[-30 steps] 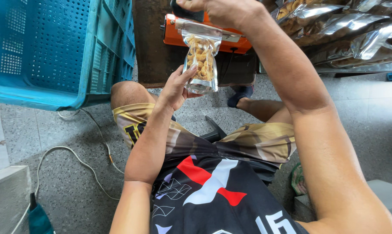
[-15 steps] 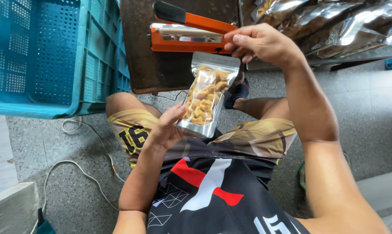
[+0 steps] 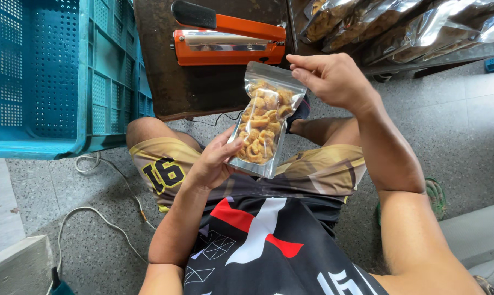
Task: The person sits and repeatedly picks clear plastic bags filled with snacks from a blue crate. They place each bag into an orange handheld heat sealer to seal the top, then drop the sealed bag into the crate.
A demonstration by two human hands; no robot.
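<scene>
Clear snack pouch (image 3: 262, 124) held above lap, just in front of dark bench (image 3: 203, 82). Left hand (image 3: 217, 161) cradles pouch's lower edge, fingers curled against its back. Right hand (image 3: 334, 79) at top right corner, fingers pinching pouch rim. Orange heat sealer (image 3: 230, 46) on bench behind; blue crate (image 3: 45, 76) at left.

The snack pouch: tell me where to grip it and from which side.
Grip the snack pouch by its flat, empty top strip, coming from the right as the right hand does. The bulging middle is full of brittle snacks; the left hand only cradles the lower edge of the tilted pouch.
</scene>
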